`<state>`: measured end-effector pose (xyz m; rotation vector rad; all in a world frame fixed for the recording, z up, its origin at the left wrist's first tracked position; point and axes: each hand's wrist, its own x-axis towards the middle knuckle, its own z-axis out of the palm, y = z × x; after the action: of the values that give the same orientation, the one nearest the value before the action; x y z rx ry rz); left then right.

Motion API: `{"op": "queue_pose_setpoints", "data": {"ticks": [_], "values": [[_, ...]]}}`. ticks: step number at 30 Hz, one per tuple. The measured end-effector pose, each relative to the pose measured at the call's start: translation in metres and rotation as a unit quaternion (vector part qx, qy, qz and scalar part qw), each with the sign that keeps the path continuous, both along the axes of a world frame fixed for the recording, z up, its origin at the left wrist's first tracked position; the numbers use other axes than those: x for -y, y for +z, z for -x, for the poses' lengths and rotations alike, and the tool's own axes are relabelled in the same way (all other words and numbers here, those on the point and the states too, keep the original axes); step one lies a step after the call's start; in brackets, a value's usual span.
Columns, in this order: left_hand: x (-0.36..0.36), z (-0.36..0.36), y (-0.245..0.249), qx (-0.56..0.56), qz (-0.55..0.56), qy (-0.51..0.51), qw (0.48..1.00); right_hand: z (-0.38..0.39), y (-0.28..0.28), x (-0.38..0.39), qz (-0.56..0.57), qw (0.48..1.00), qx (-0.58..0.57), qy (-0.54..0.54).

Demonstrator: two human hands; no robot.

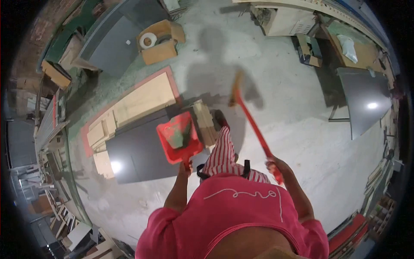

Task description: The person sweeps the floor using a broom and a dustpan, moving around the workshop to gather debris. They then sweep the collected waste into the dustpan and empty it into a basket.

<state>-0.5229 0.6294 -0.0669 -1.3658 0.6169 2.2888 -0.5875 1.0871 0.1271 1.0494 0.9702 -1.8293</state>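
In my left hand (185,167) is the short handle of a red dustpan (196,146), with the fingers closed round it. A grey-green patch of dirt or worn surface shows inside the pan, which is held over dark boards (140,151). My right hand (278,166) is wrapped round the red stick of a broom (254,123). The broom slants forward and to the left, and its brownish head (236,90), smeared by motion, is over the grey floor (284,82) near my feet.
Pale wooden panels (144,97) lie stacked left of my legs. Ahead on the left stands an open cardboard box (159,55) with a white roll inside. Another box (309,49) and a dark leaning panel (364,97) are at the right. Scrap wood (64,220) lines the left side.
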Motion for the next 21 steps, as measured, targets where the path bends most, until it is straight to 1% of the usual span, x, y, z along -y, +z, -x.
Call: {"op": "queue_pose_setpoints", "data": {"ticks": [2, 3, 4, 5, 7, 8, 9, 10, 11, 12, 13, 15, 17, 18, 19, 20, 21], "values": [[-0.002, 0.012, 0.003, -0.035, 0.005, 0.019, 0.999, 0.074, -0.015, 0.029, 0.122, 0.992, -0.035, 0.019], [-0.006, 0.021, 0.008, -0.029, 0.005, 0.036, 0.999, 0.113, -0.033, 0.044, 0.182, 0.979, -0.062, 0.065], [-0.009, 0.033, 0.014, -0.023, 0.007, 0.056, 0.998, 0.149, -0.016, 0.066, 0.168, 0.977, -0.106, 0.081], [-0.012, 0.049, 0.017, -0.022, 0.004, 0.052, 0.998, 0.187, -0.032, 0.078, 0.155, 0.969, -0.132, 0.142], [-0.008, 0.068, 0.025, 0.026, 0.039, 0.078, 0.996, 0.262, -0.022, 0.125, 0.164, 0.973, -0.115, 0.115], [-0.003, 0.080, 0.030, -0.001, 0.009, 0.070, 0.998, 0.288, -0.070, 0.144, 0.161, 0.971, -0.129, 0.120], [0.002, 0.092, 0.032, -0.024, -0.006, 0.071, 0.997, 0.317, -0.063, 0.158, 0.163, 0.973, -0.100, 0.128], [0.005, 0.105, 0.033, -0.047, -0.023, 0.070, 0.996, 0.340, -0.084, 0.166, 0.169, 0.974, -0.091, 0.123], [-0.002, 0.125, 0.053, -0.015, 0.015, 0.109, 0.994, 0.359, -0.118, 0.174, 0.167, 0.976, -0.086, 0.112], [0.004, 0.143, 0.055, -0.010, 0.017, 0.104, 0.994, 0.374, -0.138, 0.180, 0.164, 0.978, -0.082, 0.101], [0.011, 0.158, 0.054, -0.003, 0.006, 0.110, 0.994, 0.387, -0.123, 0.177, 0.165, 0.978, -0.080, 0.095], [0.022, 0.186, 0.049, 0.008, -0.006, 0.112, 0.994, 0.405, -0.094, 0.152, 0.102, 0.987, -0.114, 0.047], [0.035, 0.216, 0.045, 0.010, -0.042, 0.115, 0.992, 0.407, -0.124, 0.111, 0.131, 0.987, -0.064, 0.061], [0.039, 0.232, 0.046, 0.012, -0.043, 0.109, 0.993, 0.401, -0.127, 0.095, 0.116, 0.992, -0.041, -0.009], [0.041, 0.251, 0.047, -0.004, -0.038, 0.098, 0.994, 0.388, -0.128, 0.071, 0.125, 0.990, -0.046, -0.047], [0.043, 0.266, 0.049, -0.020, -0.034, 0.086, 0.996, 0.369, -0.132, 0.050, 0.145, 0.982, -0.039, -0.114], [0.053, 0.278, 0.036, -0.017, -0.044, 0.063, 0.997, 0.346, -0.149, 0.023, 0.143, 0.981, -0.039, -0.128]]}}
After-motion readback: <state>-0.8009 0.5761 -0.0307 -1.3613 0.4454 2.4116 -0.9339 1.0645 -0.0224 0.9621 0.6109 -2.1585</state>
